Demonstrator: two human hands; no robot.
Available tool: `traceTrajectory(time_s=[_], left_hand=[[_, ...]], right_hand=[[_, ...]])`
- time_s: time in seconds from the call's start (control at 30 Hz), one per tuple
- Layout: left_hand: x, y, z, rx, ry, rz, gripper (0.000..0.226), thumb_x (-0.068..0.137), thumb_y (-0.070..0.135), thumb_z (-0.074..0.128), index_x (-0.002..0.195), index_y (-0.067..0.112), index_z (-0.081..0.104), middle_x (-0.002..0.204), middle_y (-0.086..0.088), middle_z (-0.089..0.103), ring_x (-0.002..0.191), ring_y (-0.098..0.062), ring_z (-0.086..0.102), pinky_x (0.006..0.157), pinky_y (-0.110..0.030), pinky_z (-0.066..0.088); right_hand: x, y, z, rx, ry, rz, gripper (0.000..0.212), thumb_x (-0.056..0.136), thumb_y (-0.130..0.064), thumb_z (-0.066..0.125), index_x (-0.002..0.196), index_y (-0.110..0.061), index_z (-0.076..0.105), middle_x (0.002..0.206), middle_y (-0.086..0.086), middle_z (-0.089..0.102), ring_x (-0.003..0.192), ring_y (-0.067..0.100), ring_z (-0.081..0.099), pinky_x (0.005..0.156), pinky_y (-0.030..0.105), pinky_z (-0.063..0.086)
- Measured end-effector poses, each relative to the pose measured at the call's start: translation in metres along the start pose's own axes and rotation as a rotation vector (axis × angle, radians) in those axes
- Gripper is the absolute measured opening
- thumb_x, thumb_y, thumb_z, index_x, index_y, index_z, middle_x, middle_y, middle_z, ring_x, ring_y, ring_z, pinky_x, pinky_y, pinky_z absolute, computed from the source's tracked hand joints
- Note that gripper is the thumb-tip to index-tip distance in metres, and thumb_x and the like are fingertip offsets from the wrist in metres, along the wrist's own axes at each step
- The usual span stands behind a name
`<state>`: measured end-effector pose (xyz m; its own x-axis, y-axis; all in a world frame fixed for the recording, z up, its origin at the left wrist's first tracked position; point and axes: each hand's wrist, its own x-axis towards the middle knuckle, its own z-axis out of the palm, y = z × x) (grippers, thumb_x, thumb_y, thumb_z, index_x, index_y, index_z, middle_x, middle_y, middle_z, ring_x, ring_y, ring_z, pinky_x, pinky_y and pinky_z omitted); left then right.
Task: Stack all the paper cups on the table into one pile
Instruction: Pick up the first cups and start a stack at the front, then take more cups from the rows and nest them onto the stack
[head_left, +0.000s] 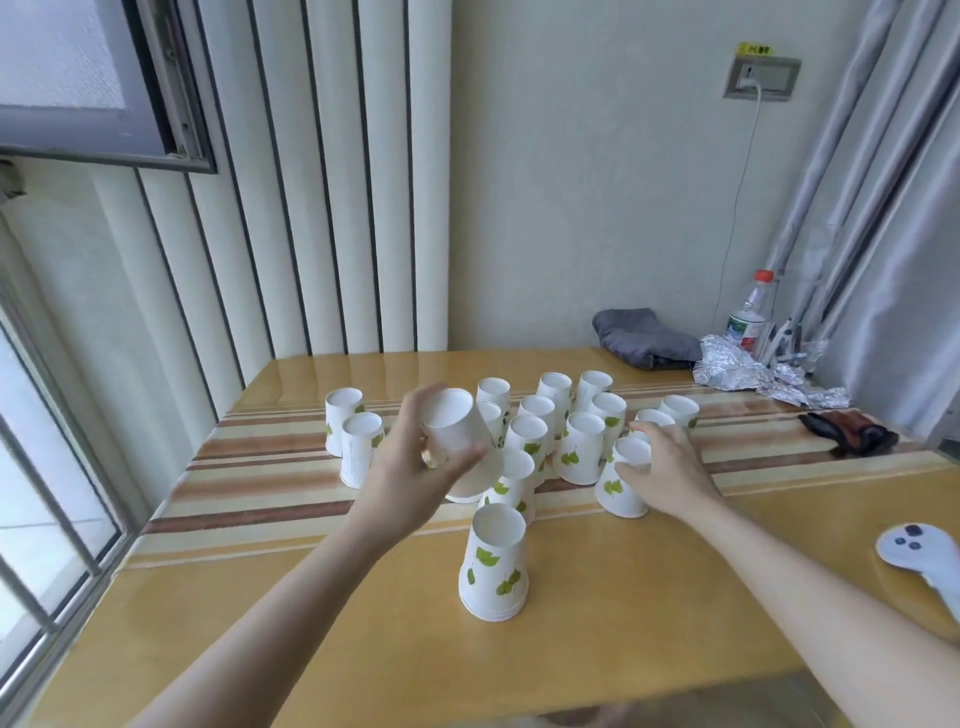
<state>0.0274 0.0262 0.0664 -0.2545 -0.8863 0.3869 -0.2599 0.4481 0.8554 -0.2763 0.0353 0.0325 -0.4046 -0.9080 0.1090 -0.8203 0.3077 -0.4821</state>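
Several white paper cups with green leaf prints stand upside down across the middle of the yellow table (597, 639). Nearest to me is a short pile of nested cups (493, 564). My left hand (415, 467) holds one cup (460, 441) tilted in the air above the cups, just behind that pile. My right hand (670, 467) is wrapped around an upside-down cup (621, 480) that rests on the table at the right of the group. Two cups (353, 436) stand apart at the left.
At the back right lie a grey cloth (644, 338), crumpled foil (748, 376) and a plastic bottle (750, 317). A dark pouch (852, 431) lies at the right, and a white controller (919, 561) near the right edge. A window runs along the left side.
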Motion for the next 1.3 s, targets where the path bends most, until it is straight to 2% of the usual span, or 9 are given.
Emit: traceTrajectory(time_s=[0.2,0.4,0.6,0.67,0.77,0.87,0.97,1.1,1.3], left_hand=[[-0.015,-0.007,0.014,0.107,-0.221,-0.025,0.062,0.078,0.039,0.076,0.129,0.03,0.042,0.11,0.005,0.063,0.103,-0.019,0.06,0.092,-0.04,0.053],[-0.023,-0.014,0.019,0.196,-0.317,-0.014,0.061,0.077,0.034,0.076,0.128,0.03,0.043,0.115,-0.002,0.061,0.108,-0.023,0.056,0.098,-0.037,0.049],[-0.045,-0.032,0.039,0.225,-0.378,-0.019,0.061,0.077,0.026,0.077,0.127,0.027,0.042,0.107,0.006,0.057,0.089,-0.013,0.05,0.085,-0.027,0.044],[-0.05,-0.037,0.038,0.205,-0.389,-0.041,0.072,0.077,0.029,0.077,0.136,0.032,0.035,0.118,0.006,0.056,0.102,-0.014,0.052,0.093,-0.028,0.042],[-0.056,-0.037,0.024,0.057,-0.442,-0.159,0.099,0.076,0.038,0.078,0.15,0.038,0.011,0.144,0.013,0.038,0.131,-0.008,0.038,0.111,-0.029,0.03],[-0.059,-0.029,-0.006,-0.129,-0.317,-0.306,0.077,0.082,0.048,0.068,0.146,0.038,0.026,0.141,0.013,0.044,0.13,-0.007,0.043,0.109,-0.033,0.036],[-0.065,-0.034,-0.034,-0.163,-0.185,-0.39,0.051,0.092,0.051,0.05,0.138,0.029,0.043,0.137,0.008,0.054,0.128,-0.011,0.049,0.106,-0.033,0.039],[-0.071,-0.052,-0.053,-0.178,-0.032,-0.452,0.044,0.095,0.047,0.046,0.132,0.024,0.049,0.133,0.001,0.058,0.127,-0.017,0.05,0.108,-0.038,0.039],[-0.055,-0.069,-0.055,-0.148,0.153,-0.472,0.037,0.096,0.035,0.051,0.13,0.02,0.05,0.132,-0.002,0.056,0.121,-0.018,0.054,0.094,-0.032,0.043]], right_hand=[[0.002,0.002,0.018,0.046,-0.004,-0.051,0.053,0.084,-0.03,0.065,0.132,-0.022,0.046,0.133,0.016,0.048,0.123,0.033,0.045,0.093,0.039,0.042],[-0.003,0.001,0.018,0.105,0.028,-0.025,0.048,0.085,-0.027,0.064,0.13,-0.026,0.047,0.131,0.015,0.051,0.117,0.034,0.05,0.087,0.038,0.043],[-0.029,-0.008,-0.006,0.211,0.128,-0.013,0.065,0.085,-0.03,0.067,0.14,-0.014,0.035,0.145,0.013,0.043,0.126,0.035,0.044,0.093,0.04,0.039],[-0.042,-0.019,-0.017,0.297,0.136,-0.03,0.066,0.083,-0.033,0.068,0.138,-0.013,0.037,0.14,0.011,0.047,0.122,0.033,0.047,0.09,0.038,0.04],[-0.065,-0.046,-0.031,0.406,0.04,-0.181,0.063,0.082,-0.039,0.069,0.136,-0.02,0.042,0.124,-0.002,0.054,0.105,0.018,0.053,0.081,0.029,0.041],[-0.091,-0.081,-0.035,0.377,-0.089,-0.367,0.057,0.081,-0.041,0.069,0.13,-0.031,0.043,0.115,-0.01,0.055,0.09,0.007,0.055,0.072,0.016,0.04],[-0.105,-0.104,-0.021,0.342,-0.143,-0.453,0.059,0.08,-0.043,0.07,0.131,-0.032,0.042,0.109,-0.006,0.059,0.089,0.014,0.059,0.072,0.021,0.044],[-0.111,-0.108,0.006,0.287,-0.226,-0.459,0.057,0.082,-0.041,0.067,0.131,-0.034,0.038,0.105,-0.006,0.054,0.085,0.015,0.053,0.074,0.026,0.042],[-0.114,-0.086,0.036,0.245,-0.325,-0.429,0.057,0.079,-0.05,0.065,0.128,-0.039,0.038,0.105,-0.017,0.05,0.085,0.004,0.053,0.077,0.023,0.044]])
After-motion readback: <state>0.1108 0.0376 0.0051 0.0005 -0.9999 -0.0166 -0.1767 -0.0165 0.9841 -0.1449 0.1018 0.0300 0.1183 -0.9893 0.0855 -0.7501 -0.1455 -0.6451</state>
